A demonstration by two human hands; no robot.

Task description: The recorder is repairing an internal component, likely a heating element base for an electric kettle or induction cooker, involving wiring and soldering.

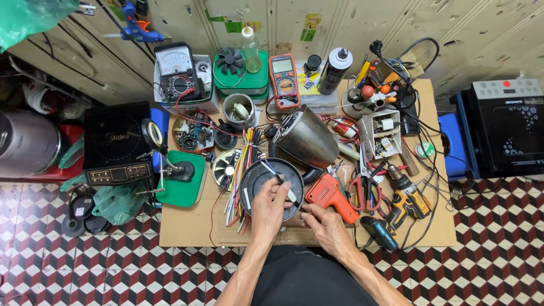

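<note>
The left hand (271,205) is pinching a thin rod-like tool (281,182), probably a small screwdriver or probe, with its fingers closed around the lower shaft and the tip lying over the round black kettle base (262,177). The right hand (323,220) is resting on the base's right rim, fingers curled against it; whether it is really clamping the rim I cannot tell. The base is sitting at the front middle of the cardboard-covered bench (187,226) and is looking light, rigid and smooth, best held by its rim. Just behind it the steel kettle body (309,137) is lying tilted. An orange soldering gun (331,195) is crowding the right side, and a bundle of coloured wires (241,175) is lying against the left.
</note>
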